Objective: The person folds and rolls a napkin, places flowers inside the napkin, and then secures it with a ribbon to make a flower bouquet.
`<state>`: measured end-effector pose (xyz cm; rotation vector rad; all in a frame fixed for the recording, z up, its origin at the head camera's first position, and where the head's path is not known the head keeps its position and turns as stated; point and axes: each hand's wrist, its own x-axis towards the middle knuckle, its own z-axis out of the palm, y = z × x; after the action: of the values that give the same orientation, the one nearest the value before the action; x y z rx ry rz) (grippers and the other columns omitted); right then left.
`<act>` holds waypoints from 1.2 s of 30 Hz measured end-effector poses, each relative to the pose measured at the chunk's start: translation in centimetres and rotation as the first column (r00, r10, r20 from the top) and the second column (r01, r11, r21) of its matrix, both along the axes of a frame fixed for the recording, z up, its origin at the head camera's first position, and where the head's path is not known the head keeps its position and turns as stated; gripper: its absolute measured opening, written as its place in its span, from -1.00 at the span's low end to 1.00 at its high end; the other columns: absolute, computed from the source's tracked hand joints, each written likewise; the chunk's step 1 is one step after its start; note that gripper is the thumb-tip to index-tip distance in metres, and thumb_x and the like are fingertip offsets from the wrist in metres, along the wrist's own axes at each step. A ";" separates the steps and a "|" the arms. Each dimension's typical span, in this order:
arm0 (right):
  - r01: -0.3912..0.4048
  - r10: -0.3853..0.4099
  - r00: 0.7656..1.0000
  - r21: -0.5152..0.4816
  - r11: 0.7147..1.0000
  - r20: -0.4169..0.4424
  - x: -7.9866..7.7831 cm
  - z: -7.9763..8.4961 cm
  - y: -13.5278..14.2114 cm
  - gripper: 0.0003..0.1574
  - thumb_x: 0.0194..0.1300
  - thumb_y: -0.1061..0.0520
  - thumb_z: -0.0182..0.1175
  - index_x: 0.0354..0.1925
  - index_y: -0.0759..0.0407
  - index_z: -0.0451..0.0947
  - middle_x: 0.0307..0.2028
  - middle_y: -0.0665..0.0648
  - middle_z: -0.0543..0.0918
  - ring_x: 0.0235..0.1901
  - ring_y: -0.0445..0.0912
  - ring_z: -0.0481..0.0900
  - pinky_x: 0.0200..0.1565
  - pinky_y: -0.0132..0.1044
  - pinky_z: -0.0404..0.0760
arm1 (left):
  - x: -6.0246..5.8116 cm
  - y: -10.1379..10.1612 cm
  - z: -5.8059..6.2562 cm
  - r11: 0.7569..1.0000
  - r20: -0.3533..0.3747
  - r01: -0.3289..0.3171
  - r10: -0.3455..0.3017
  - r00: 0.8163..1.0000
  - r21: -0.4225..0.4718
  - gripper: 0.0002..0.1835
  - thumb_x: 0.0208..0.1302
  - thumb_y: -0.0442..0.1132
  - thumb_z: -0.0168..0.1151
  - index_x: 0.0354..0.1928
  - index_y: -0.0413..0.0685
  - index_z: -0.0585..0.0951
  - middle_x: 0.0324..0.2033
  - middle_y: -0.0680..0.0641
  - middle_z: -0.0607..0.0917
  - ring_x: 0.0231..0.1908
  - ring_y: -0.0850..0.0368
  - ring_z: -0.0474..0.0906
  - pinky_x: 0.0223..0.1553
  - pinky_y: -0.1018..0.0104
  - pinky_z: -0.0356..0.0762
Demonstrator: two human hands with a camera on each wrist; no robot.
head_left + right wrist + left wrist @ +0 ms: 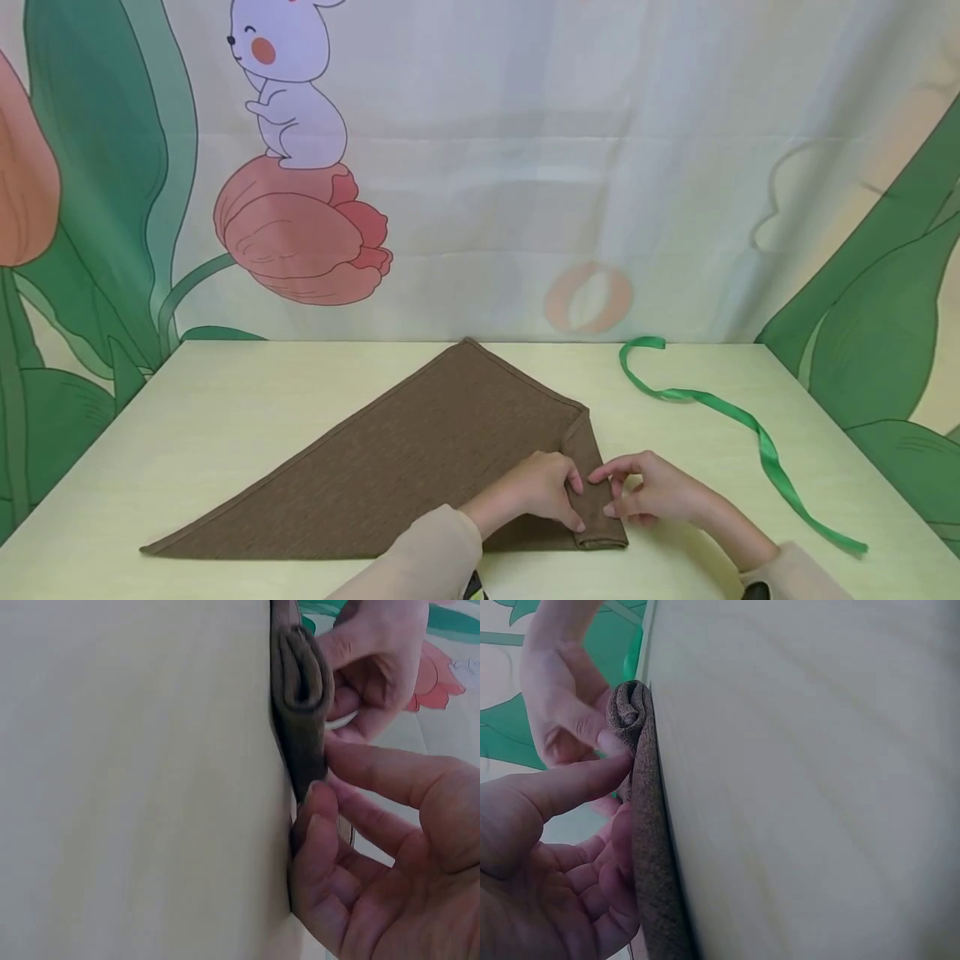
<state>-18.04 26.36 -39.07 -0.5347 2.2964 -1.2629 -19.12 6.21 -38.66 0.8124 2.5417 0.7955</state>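
A brown cloth [420, 442] lies spread on the table in a large pointed shape, its right end folded over into a narrow, layered strip [598, 508]. My left hand [546, 493] grips the inner edge of that strip, thumb near the front end and fingers curled farther back. From the other side my right hand [647, 490] pinches the outer edge, with the index finger on top and the thumb lower at the edge. In the left wrist view the cloth's rolled end [630, 709] shows several layers. The right wrist view has the same roll [304, 671] between both hands.
A green ribbon [765, 442] lies in a wavy line on the pale table [225, 400], right of the cloth. Behind the table hangs a curtain [480, 167] printed with a rabbit, flowers and leaves. The cloth's far corner reaches the table's back edge.
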 end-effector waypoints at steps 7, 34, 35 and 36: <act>0.040 -0.041 0.999 0.024 0.999 0.021 -2.9 -0.2 0.2 -0.40 0.05 0.26 0.29 0.08 0.36 0.41 -0.48 0.07 0.43 -0.69 -0.19 0.34 -0.66 -0.42 0.29 | 0.1 0.2 0.2 1.000 0.002 -0.010 0.010 1.000 -0.024 -0.68 -0.19 -0.19 0.51 -0.35 -0.06 0.61 -0.66 0.13 0.55 -0.49 0.28 0.41 -0.35 0.42 0.39; 0.133 -0.133 0.989 0.004 0.991 0.058 -2.8 0.2 0.3 -0.27 0.06 0.40 0.12 0.24 0.36 0.21 -0.44 0.15 0.58 -0.50 -0.11 0.51 -0.57 -0.33 0.48 | 0.1 0.2 0.3 0.999 0.035 -0.042 0.043 0.998 -0.015 -0.66 -0.21 -0.20 0.52 -0.34 -0.07 0.60 -0.64 0.11 0.56 -0.56 0.28 0.44 -0.38 0.45 0.39; 0.117 -0.117 0.991 0.003 0.993 0.063 -2.4 0.3 0.2 -0.27 0.05 0.41 0.12 0.24 0.37 0.21 -0.44 0.15 0.58 -0.50 -0.11 0.52 -0.57 -0.33 0.48 | 0.1 0.2 0.3 0.999 0.025 -0.044 0.044 0.999 -0.021 -0.65 -0.22 -0.19 0.52 -0.34 -0.06 0.60 -0.62 0.12 0.55 -0.53 0.28 0.42 -0.37 0.44 0.39; 0.102 -0.102 0.993 0.003 0.995 0.068 -1.9 0.4 0.2 -0.27 0.06 0.39 0.14 0.23 0.37 0.21 -0.45 0.14 0.58 -0.51 -0.10 0.52 -0.58 -0.33 0.48 | 0.1 0.1 0.3 0.999 0.020 -0.045 0.045 0.999 -0.023 -0.65 -0.22 -0.18 0.52 -0.34 -0.05 0.60 -0.61 0.12 0.54 -0.51 0.28 0.41 -0.36 0.44 0.39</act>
<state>-19.98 26.54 -38.69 -0.3730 2.2923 -1.3084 -19.05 6.32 -38.37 0.7388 2.5543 0.7830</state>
